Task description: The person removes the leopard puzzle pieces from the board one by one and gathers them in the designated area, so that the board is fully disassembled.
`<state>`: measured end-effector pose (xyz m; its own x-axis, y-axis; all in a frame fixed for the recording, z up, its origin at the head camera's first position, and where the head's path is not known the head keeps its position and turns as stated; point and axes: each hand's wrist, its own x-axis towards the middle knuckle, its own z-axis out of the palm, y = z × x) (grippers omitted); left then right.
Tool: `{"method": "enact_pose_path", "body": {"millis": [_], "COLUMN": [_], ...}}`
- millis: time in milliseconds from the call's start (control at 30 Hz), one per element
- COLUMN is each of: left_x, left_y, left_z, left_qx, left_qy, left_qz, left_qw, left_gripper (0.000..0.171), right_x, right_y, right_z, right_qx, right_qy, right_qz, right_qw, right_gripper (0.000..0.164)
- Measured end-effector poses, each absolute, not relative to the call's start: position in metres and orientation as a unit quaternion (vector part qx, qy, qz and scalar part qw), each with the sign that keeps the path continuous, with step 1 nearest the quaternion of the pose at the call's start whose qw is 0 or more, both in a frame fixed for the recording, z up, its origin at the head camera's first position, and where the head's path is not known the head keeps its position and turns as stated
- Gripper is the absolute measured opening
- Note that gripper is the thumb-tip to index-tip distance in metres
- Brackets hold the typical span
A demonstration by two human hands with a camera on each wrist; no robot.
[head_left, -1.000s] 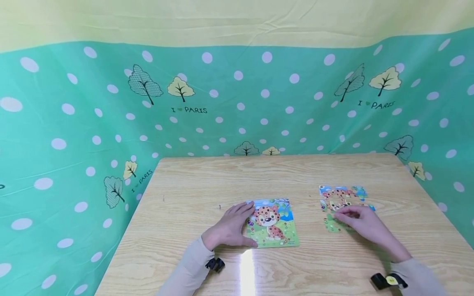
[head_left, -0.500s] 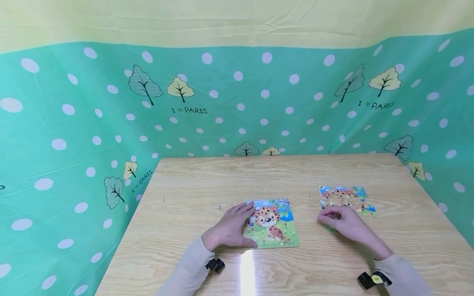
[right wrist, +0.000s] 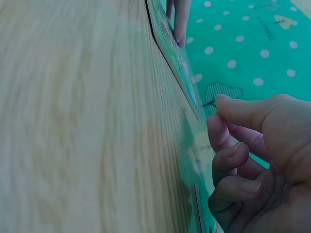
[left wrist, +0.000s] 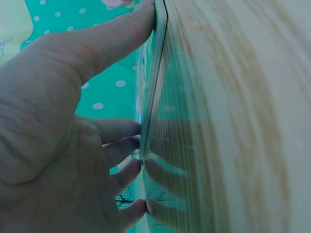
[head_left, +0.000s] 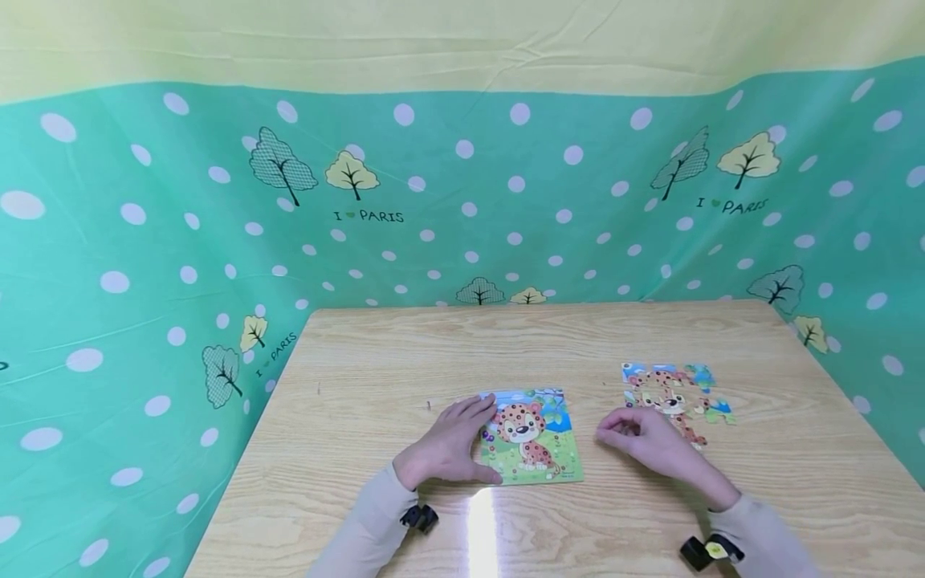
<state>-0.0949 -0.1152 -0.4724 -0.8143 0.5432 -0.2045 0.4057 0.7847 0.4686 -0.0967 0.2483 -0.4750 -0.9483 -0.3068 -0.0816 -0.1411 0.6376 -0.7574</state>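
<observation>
Woodgrain table [head_left: 361,377]: left hand [head_left: 444,449] flat on glossy puzzle board [head_left: 538,449], right hand [head_left: 643,437] curled, seemingly empty.

A flat square puzzle board printed with a spotted cartoon leopard on green grass [head_left: 533,437] lies face up near the front edge of the table. Well to its right lies a loose cluster of matching cardboard jigsaw pieces [head_left: 672,393], partly joined, also flat.
</observation>
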Motion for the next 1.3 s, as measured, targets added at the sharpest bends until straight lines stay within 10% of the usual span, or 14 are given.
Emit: {"method": "enact_pose_path", "body": {"millis": [800,1300], "left_x": [-0.094,-0.094], "left_y": [-0.114,-0.114], "left_z": [-0.473,-0.474], "left_qx": [0.250,0.248], "left_qy": [0.932,0.933], "left_qz": [0.201,0.200], "left_qw": [0.170,0.166], "left_gripper": [0.117,0.117], "right_x": [-0.091,-0.092], "right_y": [0.206,0.199], "right_z": [-0.479,-0.477], "right_qx": [-0.236,-0.223], "right_qy": [0.866,0.872], "right_qz": [-0.407,-0.395], "right_qw": [0.171,0.185], "right_gripper": [0.046,0.041]}}
